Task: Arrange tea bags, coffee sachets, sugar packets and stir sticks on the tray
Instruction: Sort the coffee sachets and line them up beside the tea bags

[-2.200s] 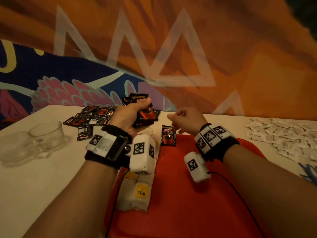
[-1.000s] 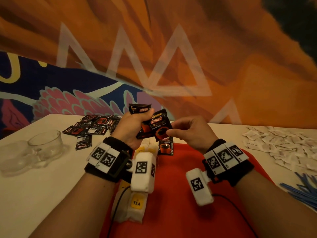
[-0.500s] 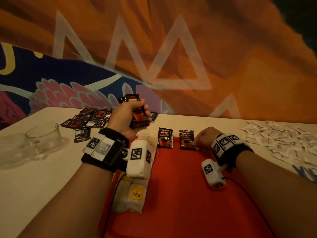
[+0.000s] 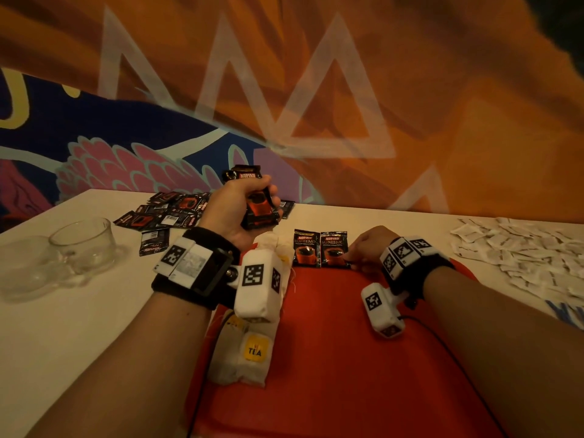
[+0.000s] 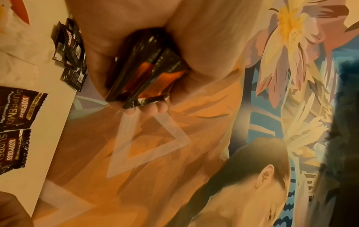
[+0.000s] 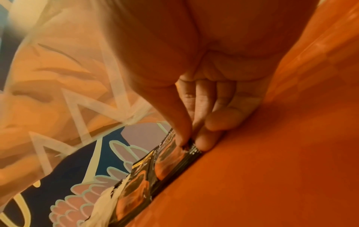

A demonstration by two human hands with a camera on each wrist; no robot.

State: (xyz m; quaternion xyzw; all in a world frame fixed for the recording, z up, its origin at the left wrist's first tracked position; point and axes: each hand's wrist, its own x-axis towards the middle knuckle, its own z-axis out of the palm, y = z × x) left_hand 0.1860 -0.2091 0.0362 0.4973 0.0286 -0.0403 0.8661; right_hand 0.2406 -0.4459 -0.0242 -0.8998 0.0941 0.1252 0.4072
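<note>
Two sachets [image 4: 320,248], right hand [image 6: 196,142] seemingly pinching one

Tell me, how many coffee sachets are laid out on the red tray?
2. The left sachet and right sachet lie side by side at the red tray's far edge; the right hand pinches the right one. The arms may hide others.

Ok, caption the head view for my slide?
Right hand sets second coffee sachet on red tray; left hand grips more.

Bare forearms wear black wristbands [image 4: 196,289] carrying white camera blocks [image 4: 257,284] printed with black square markers.
</note>
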